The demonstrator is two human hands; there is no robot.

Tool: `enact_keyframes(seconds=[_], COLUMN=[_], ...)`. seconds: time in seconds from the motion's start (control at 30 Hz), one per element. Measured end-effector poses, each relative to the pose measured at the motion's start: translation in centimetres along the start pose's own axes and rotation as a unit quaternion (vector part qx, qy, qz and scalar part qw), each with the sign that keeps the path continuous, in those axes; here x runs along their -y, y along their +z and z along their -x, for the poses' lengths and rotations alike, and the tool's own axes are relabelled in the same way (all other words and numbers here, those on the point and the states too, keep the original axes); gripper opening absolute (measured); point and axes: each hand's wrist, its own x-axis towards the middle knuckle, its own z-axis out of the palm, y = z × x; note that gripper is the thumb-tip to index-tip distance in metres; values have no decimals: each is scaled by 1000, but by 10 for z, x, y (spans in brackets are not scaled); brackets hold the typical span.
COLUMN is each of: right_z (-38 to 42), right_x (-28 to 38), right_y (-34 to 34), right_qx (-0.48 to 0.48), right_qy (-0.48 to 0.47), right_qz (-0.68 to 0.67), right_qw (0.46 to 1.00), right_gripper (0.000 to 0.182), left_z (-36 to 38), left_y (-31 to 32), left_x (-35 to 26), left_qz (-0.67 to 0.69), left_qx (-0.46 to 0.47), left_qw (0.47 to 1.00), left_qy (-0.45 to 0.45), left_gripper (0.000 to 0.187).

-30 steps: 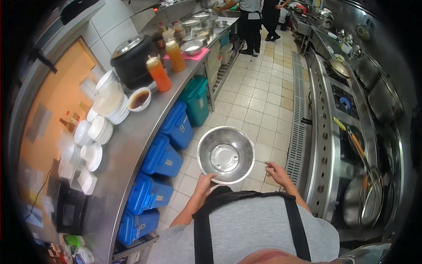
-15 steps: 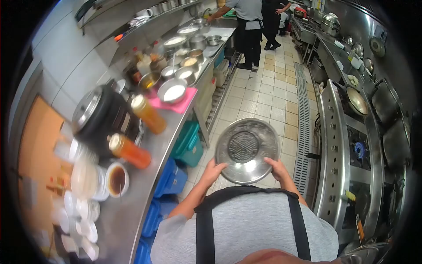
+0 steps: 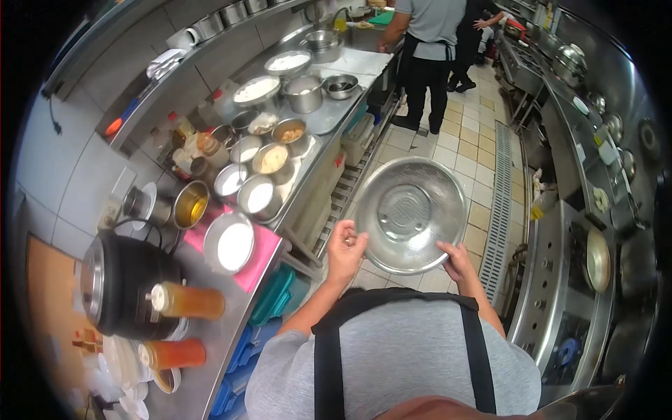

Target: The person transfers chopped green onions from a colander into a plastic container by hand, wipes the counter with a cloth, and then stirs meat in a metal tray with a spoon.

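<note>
I hold a round, perforated steel colander in front of my apron, tilted so its inside faces me. My left hand grips its lower left rim and my right hand grips its lower right rim. The colander is empty and hangs over the tiled aisle, just right of the steel counter.
The counter at my left carries several steel bowls of ingredients, a pink mat, a black pot and two orange sauce bottles. Teal bins sit underneath. A stove line runs along the right. Two people stand at the aisle's far end.
I have moved forward along the aisle; the pot and bottles have slid back to my left. My right hand, free a second ago, has taken the colander's rim, and the colander sits higher and further right.
</note>
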Motion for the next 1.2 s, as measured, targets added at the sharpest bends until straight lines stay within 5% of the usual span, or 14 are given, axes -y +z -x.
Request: enact_keyframes(seconds=[0.2,0.37,0.43,0.7,0.9,1.1,1.2], right_z=[-182,-333,-381,-633,-885,-1069,-1109], right_x=[67,113,154,284,341,350,335], right_y=[53,82,101,159,272,358,372], right_qx=[153,292,348,324,225,221,215], right_qy=[27,62,36,-74,-152,-35,23], right_qz=[72,81,101,258,285,527,474], right_qw=[985,951,931,907,919,820,854], right_gripper=[52,60,64,61,62,48,45], left_z=[-129,-253,-300,-461,-555,-672,-736], left_y=[-11,-12,-10,9,21,62,72], left_x=[-4,-6,-22,-58,-36,-35,-33], left_qz=[-27,92,41,-30,-131,-329,-465], left_qx=[-122,-189,-221,-338,-423,-486,-519], left_qw=[992,975,970,917,841,747,664], left_qy=[-25,74,97,211,311,312,271], left_gripper=[13,11,12,18,17,15,18])
